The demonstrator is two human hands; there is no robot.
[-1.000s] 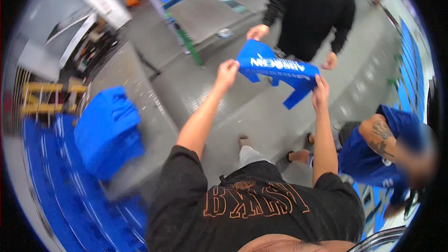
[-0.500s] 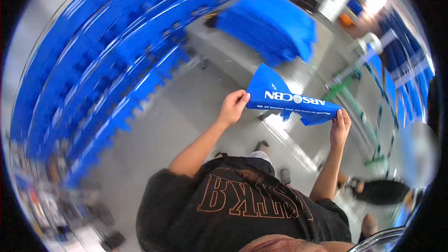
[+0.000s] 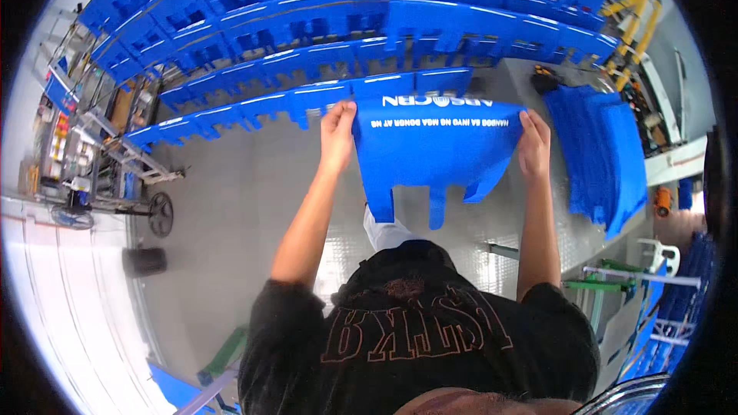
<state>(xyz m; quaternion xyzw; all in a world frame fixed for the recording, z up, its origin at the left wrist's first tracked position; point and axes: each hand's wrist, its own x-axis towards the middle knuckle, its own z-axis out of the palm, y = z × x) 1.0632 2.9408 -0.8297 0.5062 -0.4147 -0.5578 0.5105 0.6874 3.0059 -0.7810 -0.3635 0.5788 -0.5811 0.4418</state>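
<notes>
**Blue panel held out at arm's length**

Our left hand [image 3: 337,134] grips with closed fingers the left edge of a flat blue plastic die-cut panel [image 3: 434,155]. Our right hand [image 3: 534,142] clamps its right edge. Rows of blue panels [image 3: 307,38] lie beyond; a blue stack [image 3: 607,154] sits right.

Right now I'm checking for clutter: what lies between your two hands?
In the head view, only the flat blue panel spans from the left hand to the right hand; both grip its side edges.
</notes>
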